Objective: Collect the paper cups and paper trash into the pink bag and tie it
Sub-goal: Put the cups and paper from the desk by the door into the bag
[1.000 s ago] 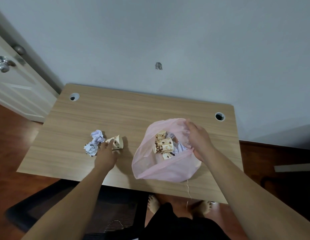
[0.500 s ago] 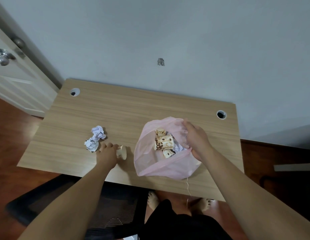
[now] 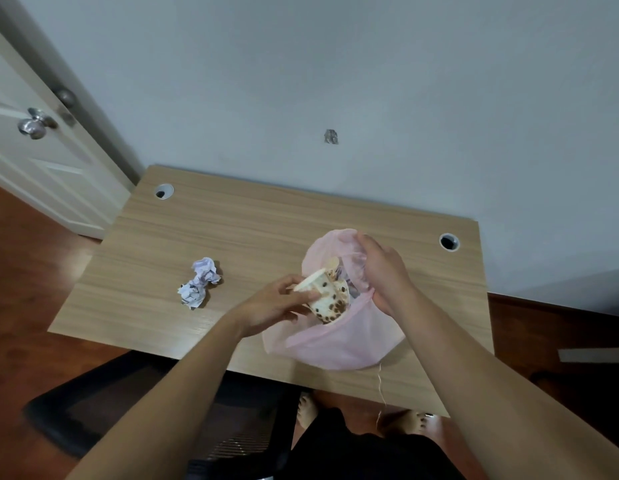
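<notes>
The pink bag lies open on the wooden desk, right of the middle. My right hand grips the bag's rim and holds its mouth open. My left hand holds a paper cup with brown spots, tilted at the bag's mouth, its base over the opening. More cups and paper show inside the bag behind it. Two crumpled paper balls lie on the desk to the left, apart from both hands.
The desk stands against a grey wall, with a cable hole at the back left and back right. A thin string hangs from the bag over the front edge. A dark chair is below, a white door at left.
My left hand picked the paper cup up from beside the paper balls and carried it right to the bag's mouth. My right hand kept hold of the bag's rim.
</notes>
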